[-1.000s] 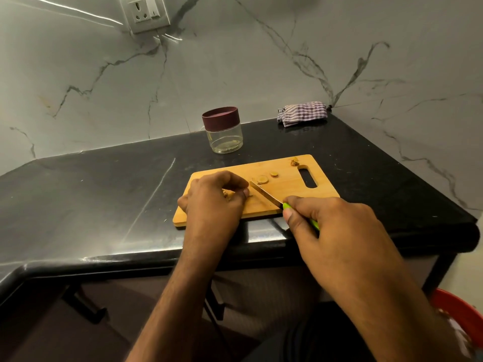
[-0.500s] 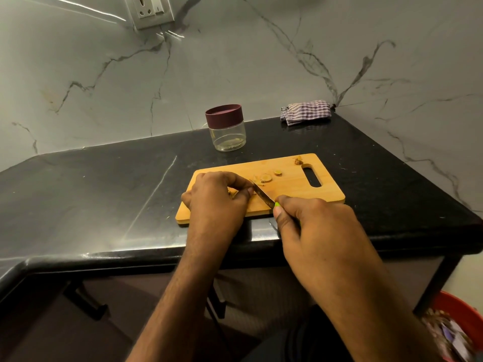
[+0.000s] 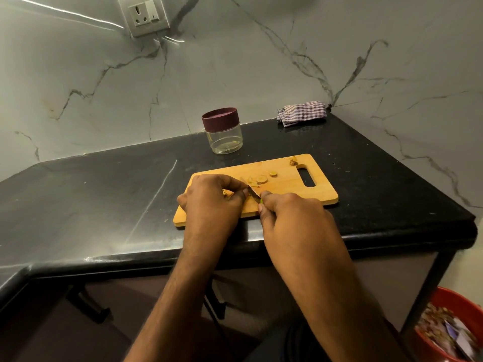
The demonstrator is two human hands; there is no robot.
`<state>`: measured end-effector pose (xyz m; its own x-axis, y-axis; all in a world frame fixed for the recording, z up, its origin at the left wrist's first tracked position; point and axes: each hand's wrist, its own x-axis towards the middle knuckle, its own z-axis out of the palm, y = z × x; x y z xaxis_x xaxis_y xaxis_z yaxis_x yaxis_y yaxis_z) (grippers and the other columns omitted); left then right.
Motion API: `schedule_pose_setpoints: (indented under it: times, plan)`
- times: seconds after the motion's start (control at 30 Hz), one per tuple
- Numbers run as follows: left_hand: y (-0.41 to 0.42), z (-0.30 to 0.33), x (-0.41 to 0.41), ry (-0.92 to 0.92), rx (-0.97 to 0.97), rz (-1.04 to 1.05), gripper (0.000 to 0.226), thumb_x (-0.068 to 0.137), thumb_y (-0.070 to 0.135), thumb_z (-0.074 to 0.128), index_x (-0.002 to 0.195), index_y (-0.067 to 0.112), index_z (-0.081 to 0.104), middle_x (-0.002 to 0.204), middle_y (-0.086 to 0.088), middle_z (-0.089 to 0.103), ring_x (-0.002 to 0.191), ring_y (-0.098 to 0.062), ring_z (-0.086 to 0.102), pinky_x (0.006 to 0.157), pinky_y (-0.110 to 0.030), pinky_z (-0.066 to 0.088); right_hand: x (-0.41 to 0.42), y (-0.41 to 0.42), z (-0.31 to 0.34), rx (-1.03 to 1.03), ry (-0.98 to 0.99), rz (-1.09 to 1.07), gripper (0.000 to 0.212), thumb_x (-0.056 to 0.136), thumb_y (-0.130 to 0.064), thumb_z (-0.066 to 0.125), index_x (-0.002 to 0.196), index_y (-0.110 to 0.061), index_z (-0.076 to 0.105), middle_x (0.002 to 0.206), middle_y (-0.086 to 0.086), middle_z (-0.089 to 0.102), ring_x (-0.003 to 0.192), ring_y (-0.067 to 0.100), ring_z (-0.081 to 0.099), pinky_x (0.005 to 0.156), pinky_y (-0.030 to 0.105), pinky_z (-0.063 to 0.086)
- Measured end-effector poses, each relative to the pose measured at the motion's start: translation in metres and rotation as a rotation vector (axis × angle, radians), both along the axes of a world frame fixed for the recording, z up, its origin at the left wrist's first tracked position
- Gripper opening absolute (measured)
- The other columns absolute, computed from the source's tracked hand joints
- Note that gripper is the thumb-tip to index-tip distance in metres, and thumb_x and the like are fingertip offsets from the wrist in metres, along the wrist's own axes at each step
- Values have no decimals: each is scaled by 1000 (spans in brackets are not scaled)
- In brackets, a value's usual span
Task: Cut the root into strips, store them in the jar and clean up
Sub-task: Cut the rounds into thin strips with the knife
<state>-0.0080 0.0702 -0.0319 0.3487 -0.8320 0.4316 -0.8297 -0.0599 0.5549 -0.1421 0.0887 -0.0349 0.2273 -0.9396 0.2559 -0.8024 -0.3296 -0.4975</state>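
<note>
I see my left hand (image 3: 211,205) arched over the board (image 3: 287,189), fingertips curled, pinning the root (image 3: 228,193). My right hand (image 3: 292,218) closes its grip on the knife (image 3: 253,193), blade angled just beside the left fingertips. Three slices (image 3: 258,179) and one scrap (image 3: 293,161) lie on the board. One lidded jar (image 3: 224,134) stands behind on the surface (image 3: 104,194).

Single head cam, wide-angle, looking forward and down at the counter (image 3: 104,194) corner. Close range: forearms fill lower frame, wall across top.
</note>
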Motion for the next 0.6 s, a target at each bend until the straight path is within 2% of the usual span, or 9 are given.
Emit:
schedule_pose_setpoints:
  times: [0.13,0.27,0.33,0.43,0.6]
  plan:
    - [0,0,-1,-34,0,14,6,90,33,73,94,33,78,95,20,68,118,-10,48,91,-31,20,-13,10,5,-13,-1,54,31,100,-32,44,130,-31,50,105,-8,65,91,10,60,73,23,49]
    - [-1,-3,3,-15,-1,-3,4,89,33,74,86,36,75,79,28,55,114,-8,48,94,-36,28,-33,29,10,-31,-18,65,35,100,-43,38,133,-39,47,110,-13,63,97,6,57,75,17,44]
    - [0,-3,3,-15,6,-12,7,90,34,73,84,38,72,81,28,56,116,-9,48,94,-37,26,-41,33,10,-46,-15,39,37,97,-49,39,134,-44,45,114,-17,61,101,4,56,76,17,41]
    - [1,-2,2,-3,4,-23,7,90,34,73,90,39,68,90,25,62,118,-9,50,93,-36,22,-44,31,8,-53,20,-5,39,95,-51,42,134,-50,41,115,-20,59,103,5,54,69,19,35]
    - [-2,-4,2,-20,27,-66,14,94,31,68,94,44,61,94,25,63,124,-13,46,93,-39,19,-43,23,3,-38,35,-27,42,96,-49,44,137,-50,37,119,-18,56,107,6,52,65,17,30]
